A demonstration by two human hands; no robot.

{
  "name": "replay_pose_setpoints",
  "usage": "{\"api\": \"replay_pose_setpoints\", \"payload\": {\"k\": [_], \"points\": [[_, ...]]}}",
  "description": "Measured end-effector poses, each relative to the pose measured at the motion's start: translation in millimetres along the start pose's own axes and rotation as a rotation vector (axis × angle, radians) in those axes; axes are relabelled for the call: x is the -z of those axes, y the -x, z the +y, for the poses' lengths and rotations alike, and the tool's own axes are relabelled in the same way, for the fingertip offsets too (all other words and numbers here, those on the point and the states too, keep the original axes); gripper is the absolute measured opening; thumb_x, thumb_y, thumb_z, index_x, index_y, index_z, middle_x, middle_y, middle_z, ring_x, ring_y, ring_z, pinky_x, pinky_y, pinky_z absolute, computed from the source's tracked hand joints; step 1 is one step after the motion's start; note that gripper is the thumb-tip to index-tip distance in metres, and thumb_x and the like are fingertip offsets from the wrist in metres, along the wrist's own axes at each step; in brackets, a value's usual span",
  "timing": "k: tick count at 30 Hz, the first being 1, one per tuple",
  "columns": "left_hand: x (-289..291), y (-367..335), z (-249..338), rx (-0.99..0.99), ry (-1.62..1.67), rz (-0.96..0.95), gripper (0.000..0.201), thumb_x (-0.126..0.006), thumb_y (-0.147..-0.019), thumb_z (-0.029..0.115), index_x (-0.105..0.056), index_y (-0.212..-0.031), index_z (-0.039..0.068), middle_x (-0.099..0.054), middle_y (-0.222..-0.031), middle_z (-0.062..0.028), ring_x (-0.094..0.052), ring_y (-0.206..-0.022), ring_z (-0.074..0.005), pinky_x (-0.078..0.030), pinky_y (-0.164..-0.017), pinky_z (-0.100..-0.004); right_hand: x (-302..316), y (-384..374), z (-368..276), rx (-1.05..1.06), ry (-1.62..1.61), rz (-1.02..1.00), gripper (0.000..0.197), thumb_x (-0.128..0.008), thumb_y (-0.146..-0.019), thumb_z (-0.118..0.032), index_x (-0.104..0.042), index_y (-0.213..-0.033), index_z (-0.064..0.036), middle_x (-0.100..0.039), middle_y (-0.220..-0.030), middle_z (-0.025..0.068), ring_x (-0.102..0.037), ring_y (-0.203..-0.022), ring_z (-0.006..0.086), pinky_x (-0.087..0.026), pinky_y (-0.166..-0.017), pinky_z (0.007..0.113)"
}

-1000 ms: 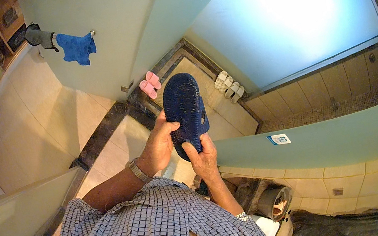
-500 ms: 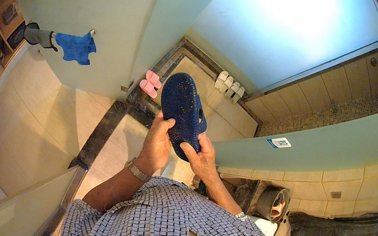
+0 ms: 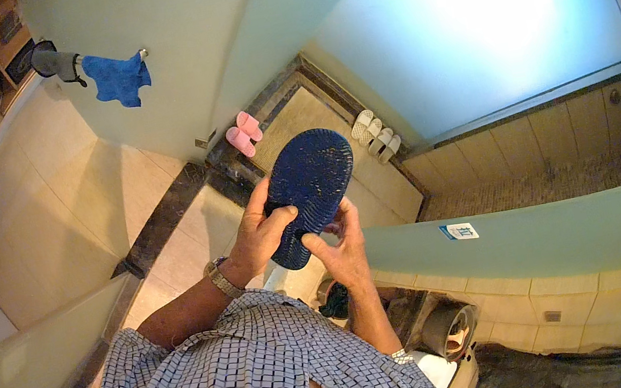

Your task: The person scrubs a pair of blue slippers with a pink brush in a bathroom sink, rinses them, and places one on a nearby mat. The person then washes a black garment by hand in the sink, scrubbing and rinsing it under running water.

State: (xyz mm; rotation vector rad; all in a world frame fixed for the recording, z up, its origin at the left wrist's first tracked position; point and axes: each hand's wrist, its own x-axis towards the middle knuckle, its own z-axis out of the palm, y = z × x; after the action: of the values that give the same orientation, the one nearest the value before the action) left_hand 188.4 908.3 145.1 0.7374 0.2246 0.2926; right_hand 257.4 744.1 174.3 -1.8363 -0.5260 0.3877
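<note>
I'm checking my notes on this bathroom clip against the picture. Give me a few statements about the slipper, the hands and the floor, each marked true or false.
1. Both hands hold the dark blue slipper. True: the left hand and the right hand each grip its lower end.
2. The slipper's studded sole faces the camera. True.
3. A red towel hangs on the wall. False: the hanging cloth is blue.
4. The pink slippers lie on the floor by the dark threshold. True.
5. The left wrist is bare. False: it wears a wristwatch.
6. The white slippers are in the right hand. False: they lie on the floor.
</note>
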Motion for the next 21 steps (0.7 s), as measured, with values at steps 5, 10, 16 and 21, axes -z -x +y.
{"api": "replay_pose_setpoints", "payload": {"k": [5, 10, 16, 21], "points": [[12.6, -7.6, -8.1, -0.129, -0.380, -0.148, 0.061, -0.062, -0.098, 0.008, -0.043, -0.155, -0.001, -0.061, -0.137, -0.0127, -0.061, -0.120, -0.0192, -0.049, -0.105, -0.0348, 17.5, -15.3, -15.2, -0.047, -0.301, -0.057, 0.074, -0.081, -0.091, -0.015, -0.044, -0.154, -0.0047, -0.064, -0.137, 0.0072, -0.061, -0.123, 0.0200, -0.049, -0.108, 0.038], [19.2, -9.8, -10.7, -0.198, -0.584, -0.115, 0.056, -0.062, -0.098, 0.009, -0.048, -0.150, -0.004, -0.061, -0.136, -0.0189, -0.060, -0.124, -0.0254, -0.046, -0.109, -0.0387, 18.0, -9.5, -2.4, -0.131, -0.333, -0.019, 0.054, -0.075, -0.098, -0.010, -0.054, -0.147, -0.0040, -0.066, -0.133, 0.0048, -0.062, -0.120, 0.0177, -0.050, -0.107, 0.037], [15.8, -3.8, -16.4, -0.224, -0.599, -0.078, 0.054, -0.061, -0.099, 0.010, -0.048, -0.149, -0.004, -0.060, -0.136, -0.0213, -0.059, -0.124, -0.0295, -0.045, -0.110, -0.0410, 5.1, 3.2, -1.2, -0.071, -0.381, 0.022, 0.049, -0.073, -0.098, -0.005, -0.056, -0.144, -0.0041, -0.067, -0.132, 0.0040, -0.063, -0.118, 0.0161, -0.050, -0.106, 0.036], [11.1, -0.4, -18.7, -0.406, -0.866, -0.039, 0.055, -0.056, -0.099, 0.008, -0.045, -0.152, -0.005, -0.058, -0.139, -0.0235, -0.057, -0.130, -0.0328, -0.043, -0.114, -0.0414, -1.8, 12.5, 2.1, -0.042, -0.398, 0.078, 0.048, -0.073, -0.098, -0.003, -0.057, -0.143, -0.0042, -0.067, -0.133, 0.0042, -0.063, -0.118, 0.0159, -0.051, -0.106, 0.036]]}}
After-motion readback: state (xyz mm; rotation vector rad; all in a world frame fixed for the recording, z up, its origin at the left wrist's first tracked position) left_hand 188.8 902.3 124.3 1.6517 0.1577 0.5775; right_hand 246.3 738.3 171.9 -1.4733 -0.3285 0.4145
